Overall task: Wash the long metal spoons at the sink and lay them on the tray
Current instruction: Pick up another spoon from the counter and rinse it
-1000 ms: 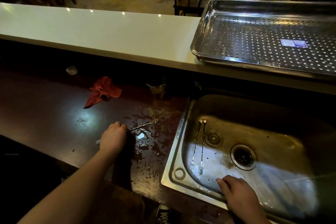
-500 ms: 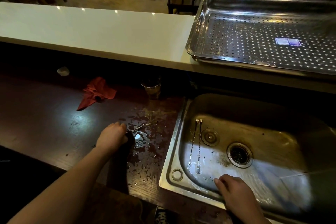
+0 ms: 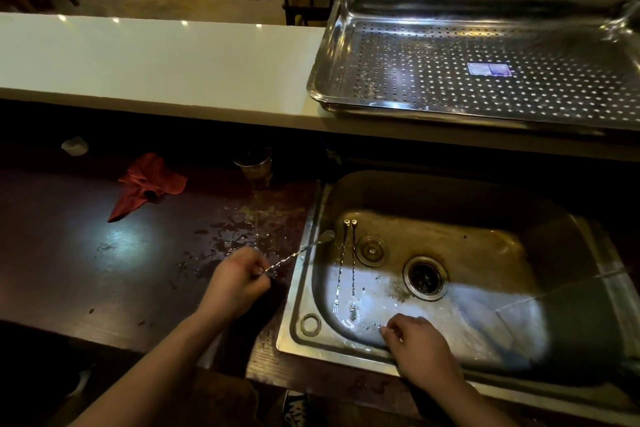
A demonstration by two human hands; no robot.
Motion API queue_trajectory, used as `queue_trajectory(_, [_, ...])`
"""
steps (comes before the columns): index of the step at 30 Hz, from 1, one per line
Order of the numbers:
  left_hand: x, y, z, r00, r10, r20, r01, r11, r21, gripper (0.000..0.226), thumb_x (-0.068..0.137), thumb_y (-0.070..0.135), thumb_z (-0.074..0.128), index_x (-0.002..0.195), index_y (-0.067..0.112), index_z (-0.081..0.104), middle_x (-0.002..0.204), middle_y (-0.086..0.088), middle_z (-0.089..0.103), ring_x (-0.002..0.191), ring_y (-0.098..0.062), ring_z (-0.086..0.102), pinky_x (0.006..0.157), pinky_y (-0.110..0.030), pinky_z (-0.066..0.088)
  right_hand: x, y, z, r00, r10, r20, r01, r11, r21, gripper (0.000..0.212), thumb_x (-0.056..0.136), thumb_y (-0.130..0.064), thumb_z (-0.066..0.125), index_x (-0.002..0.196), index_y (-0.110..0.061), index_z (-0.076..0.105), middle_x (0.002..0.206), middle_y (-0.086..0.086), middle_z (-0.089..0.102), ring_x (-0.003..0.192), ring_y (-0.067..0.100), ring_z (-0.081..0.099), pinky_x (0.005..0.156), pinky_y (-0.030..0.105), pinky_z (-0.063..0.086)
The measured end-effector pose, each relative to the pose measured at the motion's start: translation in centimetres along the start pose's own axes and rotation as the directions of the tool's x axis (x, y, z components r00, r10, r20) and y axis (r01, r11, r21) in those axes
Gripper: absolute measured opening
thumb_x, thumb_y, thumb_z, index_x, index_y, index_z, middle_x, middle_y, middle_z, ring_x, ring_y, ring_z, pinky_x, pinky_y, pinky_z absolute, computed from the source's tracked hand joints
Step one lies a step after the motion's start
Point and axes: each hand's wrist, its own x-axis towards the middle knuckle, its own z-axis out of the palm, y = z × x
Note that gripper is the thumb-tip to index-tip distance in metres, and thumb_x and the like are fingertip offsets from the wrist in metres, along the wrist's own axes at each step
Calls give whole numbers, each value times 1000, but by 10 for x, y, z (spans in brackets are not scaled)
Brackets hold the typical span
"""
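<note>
Pinching the long twisted metal spoon (image 3: 294, 254) by its handle, my left hand (image 3: 239, 282) holds its bowl over the steel sink (image 3: 294, 315) rim. Two more twisted spoons (image 3: 353, 270) lie in the basin. My right hand (image 3: 420, 347) rests nearby, loosely curled and holding nothing. The perforated steel tray (image 3: 332, 45) sits on the white counter (image 3: 156, 62).

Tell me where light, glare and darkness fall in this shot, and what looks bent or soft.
Head view: bright glare patch on the dark counter and a lit band across the sink floor; the sink's far wall and the space under the white ledge are near black. Head view: wide-angle bending curves the tray rim; the spoon in the left hand is slightly soft.
</note>
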Motion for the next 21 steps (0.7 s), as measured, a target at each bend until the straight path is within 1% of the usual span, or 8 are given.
queue_trajectory(4, [-7, 36, 28, 999, 18, 31, -15, 996, -92, 21, 70, 5, 69, 75, 24, 63, 66, 5, 58, 61, -6, 54, 56, -31, 44, 2, -2, -7, 996, 69, 59, -74, 994, 84, 28, 89, -50, 51, 96, -28, 67, 93, -5, 71, 91, 12, 63, 71, 30, 46])
queue_trajectory(6, [-7, 52, 45, 998, 39, 48, -32, 990, -136, 23, 69, 0, 68, 75, 22, 65, 65, 4, 56, 60, -7, 53, 56, -28, 42, 2, 1, -11, 989, 114, 90, -129, 974, 185, 25, 88, -48, 56, 97, -29, 69, 93, -6, 73, 88, 11, 64, 75, 30, 50])
queue_trajectory(8, [-7, 67, 63, 994, 54, 91, -35, 979, -198, 25, 69, -3, 68, 76, 20, 67, 67, 3, 57, 61, -11, 53, 59, -30, 43, 1, 9, -16, 977, 184, 106, -210, 918, 337, 17, 86, -44, 62, 89, -30, 70, 89, -6, 73, 83, 9, 66, 77, 32, 53])
queue_trajectory(11, [-9, 90, 86, 987, 37, 158, 9, 961, -277, 27, 69, 4, 66, 79, 30, 69, 72, -1, 60, 63, -13, 56, 64, -32, 46, -6, 24, -25, 950, 290, 117, -304, 771, 559, 7, 83, -32, 68, 78, -29, 71, 81, -4, 75, 78, 11, 70, 78, 37, 58])
queue_trajectory(13, [-11, 106, 102, 980, 28, 195, 36, 947, -318, 28, 70, 6, 67, 81, 31, 72, 71, 1, 57, 61, -12, 56, 61, -30, 45, -13, 34, -32, 937, 329, 113, -320, 685, 654, 12, 84, -24, 69, 73, -29, 72, 77, -1, 75, 72, 14, 71, 75, 38, 58])
queue_trajectory(15, [-15, 124, 116, 972, 25, 234, 65, 927, -368, 26, 67, 11, 65, 82, 31, 74, 68, 4, 55, 59, -12, 55, 59, -28, 43, -21, 43, -42, 927, 355, 123, -314, 554, 771, 17, 88, -18, 67, 75, -26, 73, 78, 4, 76, 64, 17, 67, 66, 35, 56])
queue_trajectory(18, [-20, 152, 136, 959, 34, 281, 84, 913, -398, 30, 71, 7, 65, 78, 35, 72, 67, 1, 57, 60, -18, 57, 65, -37, 49, -29, 52, -64, 908, 405, 107, -225, 258, 939, 10, 93, -19, 65, 92, -14, 74, 88, 12, 77, 67, 22, 67, 63, 31, 58])
queue_trajectory(21, [-28, 177, 154, 955, 82, 285, 42, 914, -404, 27, 76, 11, 70, 73, 38, 71, 68, 0, 58, 61, -20, 59, 68, -42, 52, -31, 61, -88, 877, 479, 44, -84, 63, 995, 18, 96, -21, 60, 104, -8, 70, 96, 13, 77, 75, 27, 71, 66, 32, 58])
